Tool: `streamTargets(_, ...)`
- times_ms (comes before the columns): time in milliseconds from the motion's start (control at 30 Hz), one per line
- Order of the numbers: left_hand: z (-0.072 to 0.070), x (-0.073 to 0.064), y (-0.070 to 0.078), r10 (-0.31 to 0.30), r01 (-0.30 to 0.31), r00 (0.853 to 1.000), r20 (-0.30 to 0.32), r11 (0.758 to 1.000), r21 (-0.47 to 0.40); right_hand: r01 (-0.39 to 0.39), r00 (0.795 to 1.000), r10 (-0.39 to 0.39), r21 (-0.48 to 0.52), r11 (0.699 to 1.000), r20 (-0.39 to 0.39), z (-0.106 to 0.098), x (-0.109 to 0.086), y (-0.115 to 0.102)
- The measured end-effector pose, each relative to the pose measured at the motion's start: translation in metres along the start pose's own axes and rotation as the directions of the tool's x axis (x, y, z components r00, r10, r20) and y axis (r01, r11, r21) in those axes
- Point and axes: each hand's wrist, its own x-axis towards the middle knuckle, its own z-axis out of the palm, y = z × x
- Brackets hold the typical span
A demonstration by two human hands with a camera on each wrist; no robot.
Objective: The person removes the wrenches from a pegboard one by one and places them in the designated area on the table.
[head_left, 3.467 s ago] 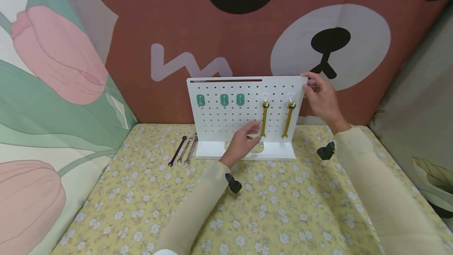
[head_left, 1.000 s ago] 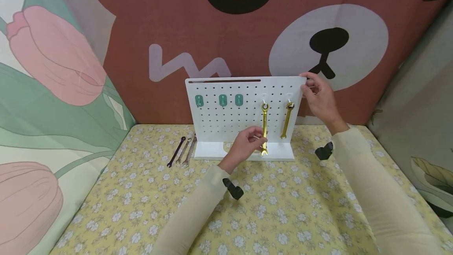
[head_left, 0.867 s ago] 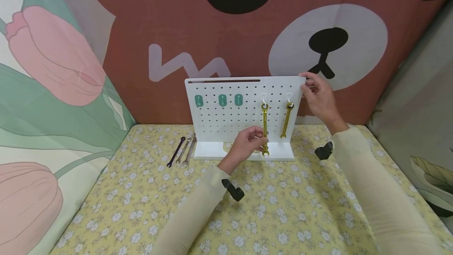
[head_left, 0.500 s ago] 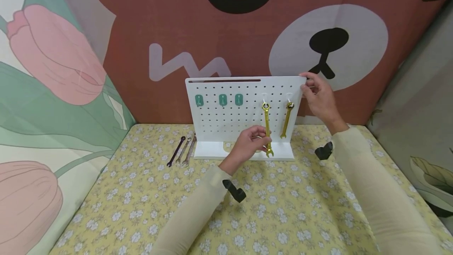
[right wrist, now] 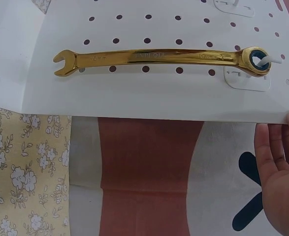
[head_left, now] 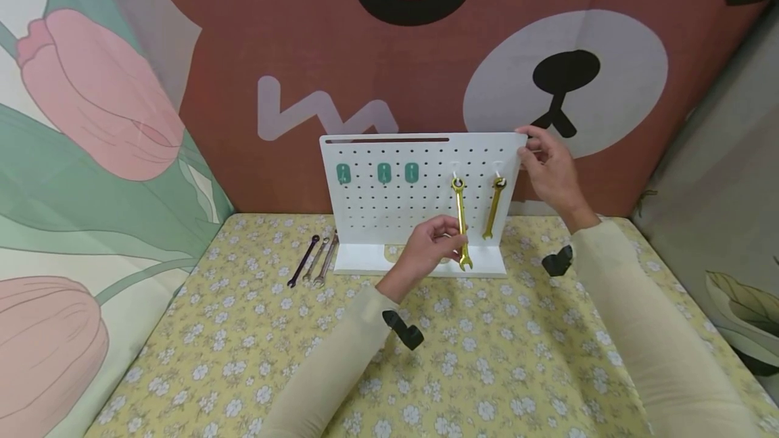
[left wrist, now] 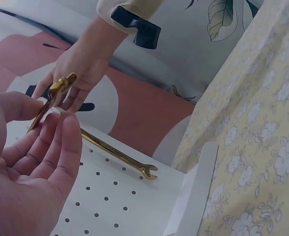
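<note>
A white pegboard (head_left: 371, 205) stands upright on its base. My left hand (head_left: 426, 245) pinches the lower shaft of a gold combination wrench (head_left: 460, 211) between thumb and fingers. That wrench leans out from the board, its ring end right at a white hook (head_left: 455, 174). In the left wrist view the pinched wrench (left wrist: 60, 88) is seen nearly end-on. To its right, a second gold combination wrench (head_left: 493, 209) hangs by its ring from another white hook (right wrist: 265, 61). My right hand (head_left: 554, 174) grips the board's upper right corner, thumb in front.
Three green hooks (head_left: 384, 173) sit on the board's left half. Left of the base, a dark purple wrench (head_left: 303, 261) and silver-coloured wrenches (head_left: 317, 259) lie on the yellow floral tablecloth (head_left: 426, 370). A bear-print cloth (head_left: 292, 174) rises behind the board.
My left hand has closed from beside the wrench onto its shaft. The wrench's lower end has swung out from the board and slightly right. The right hand keeps its place on the corner.
</note>
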Motion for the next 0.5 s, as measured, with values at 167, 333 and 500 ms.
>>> streamTargets(167, 0.0006, -0.0004, 0.0013, 0.013, -0.012, 1.0, 0.005, 1.0, -0.024, -0.001, 1.0, 0.001, -0.001, 1.0, -0.002, 0.0006, -0.0001, 0.0011)
streamTargets(333, 0.0017, -0.0015, 0.0032, 0.022, -0.021, 1.0, 0.004, 0.999, -0.044, -0.001, 1.0, 0.001, -0.01, 1.0, -0.001, 0.0011, 0.0005, 0.0018)
streamTargets(500, 0.0023, -0.0011, 0.0052, 0.041, -0.041, 0.999, 0.016, 0.999, -0.034, 0.009, 1.0, -0.009, -0.009, 1.0, -0.007, 0.0013, 0.0007, 0.0028)
